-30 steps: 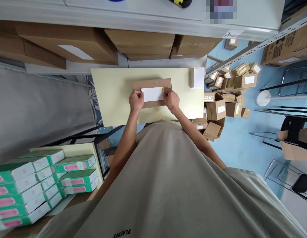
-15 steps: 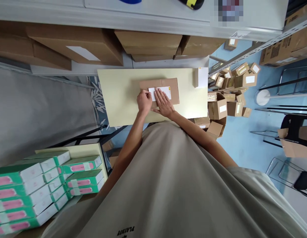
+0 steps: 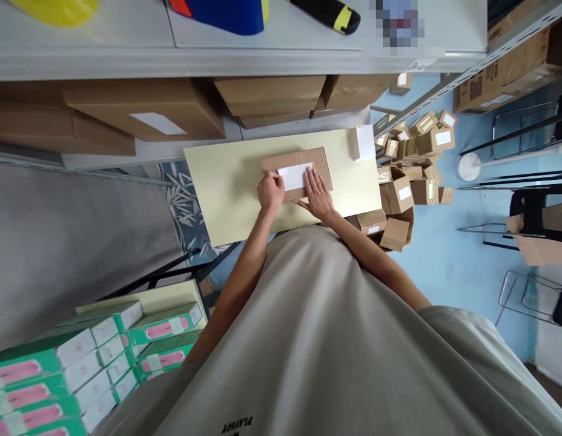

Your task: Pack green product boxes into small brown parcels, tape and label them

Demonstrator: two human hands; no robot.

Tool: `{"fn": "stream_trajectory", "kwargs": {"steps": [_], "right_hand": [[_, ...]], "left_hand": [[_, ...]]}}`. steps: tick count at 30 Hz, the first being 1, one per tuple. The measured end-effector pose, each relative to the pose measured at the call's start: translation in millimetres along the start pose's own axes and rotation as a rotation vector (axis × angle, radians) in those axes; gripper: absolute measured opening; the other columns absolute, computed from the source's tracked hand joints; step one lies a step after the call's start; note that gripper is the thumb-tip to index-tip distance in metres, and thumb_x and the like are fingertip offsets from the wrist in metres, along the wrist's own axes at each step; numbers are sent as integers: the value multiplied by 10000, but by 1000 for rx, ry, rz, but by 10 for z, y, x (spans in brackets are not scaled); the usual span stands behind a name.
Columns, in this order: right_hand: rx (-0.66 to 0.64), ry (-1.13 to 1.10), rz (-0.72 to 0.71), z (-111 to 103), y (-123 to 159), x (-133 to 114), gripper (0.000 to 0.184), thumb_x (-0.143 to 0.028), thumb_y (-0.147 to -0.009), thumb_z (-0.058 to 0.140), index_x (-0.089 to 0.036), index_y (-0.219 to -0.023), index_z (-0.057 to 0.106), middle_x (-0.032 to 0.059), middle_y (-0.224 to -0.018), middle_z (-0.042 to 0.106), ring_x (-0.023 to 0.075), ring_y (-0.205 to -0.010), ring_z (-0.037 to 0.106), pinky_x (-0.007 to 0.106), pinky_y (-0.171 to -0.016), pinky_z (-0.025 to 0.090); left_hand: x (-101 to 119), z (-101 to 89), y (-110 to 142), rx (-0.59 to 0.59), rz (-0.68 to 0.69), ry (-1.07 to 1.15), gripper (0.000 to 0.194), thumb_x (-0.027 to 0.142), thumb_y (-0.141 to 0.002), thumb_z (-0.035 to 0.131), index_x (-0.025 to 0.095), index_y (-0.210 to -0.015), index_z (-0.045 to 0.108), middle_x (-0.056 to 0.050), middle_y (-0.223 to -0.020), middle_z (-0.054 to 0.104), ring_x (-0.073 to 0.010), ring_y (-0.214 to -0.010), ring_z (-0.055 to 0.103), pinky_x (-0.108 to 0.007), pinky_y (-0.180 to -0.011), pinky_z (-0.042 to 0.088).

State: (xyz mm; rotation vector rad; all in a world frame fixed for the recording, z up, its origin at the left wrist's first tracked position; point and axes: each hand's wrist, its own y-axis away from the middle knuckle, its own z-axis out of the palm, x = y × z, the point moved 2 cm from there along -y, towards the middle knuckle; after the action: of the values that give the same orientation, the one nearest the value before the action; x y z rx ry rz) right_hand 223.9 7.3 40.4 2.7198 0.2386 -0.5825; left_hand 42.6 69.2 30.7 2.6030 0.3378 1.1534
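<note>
In the head view, the left hand (image 3: 271, 191) has its thumb and fingers closed in a narrow pinch on the left end of a white label (image 3: 290, 178). The label lies on top of a brown cardboard box (image 3: 325, 158), and the box is under both hands, on a pale yellow table (image 3: 226, 206). The right hand (image 3: 319, 195) does not pinch: it is open and flat, with its fingers together on the right end of the label and its thumb pointing toward the left hand. Between the two hands the middle of the label is visible, and a small yellow mark is at its upper right corner, just above the right fingertips.

To the right of the right hand, a small white box (image 3: 365, 143) stands near the far right corner of the table. Beyond the hands, large brown cartons (image 3: 140, 109) are in a row under a grey shelf (image 3: 281, 62). To the right of the table, many small boxes (image 3: 396, 195) lie in a pile. Below and to the left of the left hand, there are stacked green and white packages (image 3: 83, 369).
</note>
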Motion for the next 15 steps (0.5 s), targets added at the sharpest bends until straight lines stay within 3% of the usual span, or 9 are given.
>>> {"fn": "stream_trajectory", "kwargs": {"steps": [6,10,12,15], "right_hand": [[-113,58,-217,235,-1,-280,1005,-549,-1059,696,-48,-1823,277,201,-1920,141,370,-1814,71,565,-1485,50],[-89,27,-229,220,-31,-256,940,-610,-1100,610,-121,-1834,288,158,-1920,168,336,-1814,100,562,-1482,66],[-54,13,-196,179,-80,-235,919,-677,-1123,527,-137,-1832,301,152,-1918,174,329,-1813,114,565,-1479,72],[-13,-9,-160,112,-173,-219,927,-738,-1128,461,-130,-1817,343,169,-1914,178,330,-1811,122,570,-1475,94]], "left_hand": [[7,-48,18,-6,-8,13,100,280,-1055,614,235,-1058,704,-176,-1168,849,-333,-1184,788,-442,-1109,528],[1,-93,49,1,-16,18,384,300,-1051,651,191,-1419,655,-187,-1241,838,-363,-1277,762,-479,-1149,530],[-11,-96,90,-13,60,2,515,275,-1073,599,215,-1584,591,-184,-1409,786,-362,-1380,717,-486,-1186,523],[-52,-89,218,-72,253,-89,574,235,-1098,512,296,-1661,600,-147,-1695,599,-352,-1533,608,-471,-1257,493]]}}
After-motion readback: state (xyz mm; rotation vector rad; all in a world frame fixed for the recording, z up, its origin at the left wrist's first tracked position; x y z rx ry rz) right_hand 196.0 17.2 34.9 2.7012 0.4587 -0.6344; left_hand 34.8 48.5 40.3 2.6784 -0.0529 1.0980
